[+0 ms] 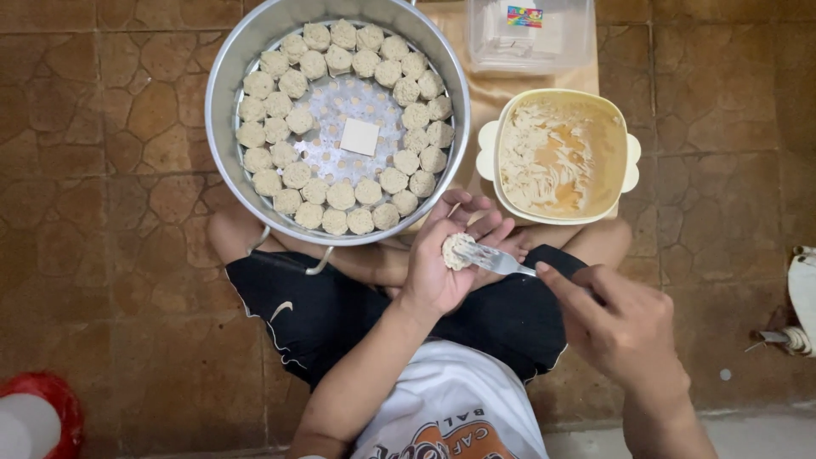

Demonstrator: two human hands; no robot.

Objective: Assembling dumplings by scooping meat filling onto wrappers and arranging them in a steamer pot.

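My left hand is held palm up over my lap and cups a small round dumpling. My right hand grips the handle of a metal utensil, and its tip presses onto the filling in the dumpling. A large metal steamer pot stands in front of my knees, and several finished dumplings ring its perforated tray. One square white wrapper lies in the tray's bare middle. To the right, a cream bowl holds pale filling mix.
A clear plastic lidded box sits beyond the cream bowl on a tan cloth. The floor is brown stone-pattern tile. A red and white object shows at the bottom left. White fittings stand at the right edge.
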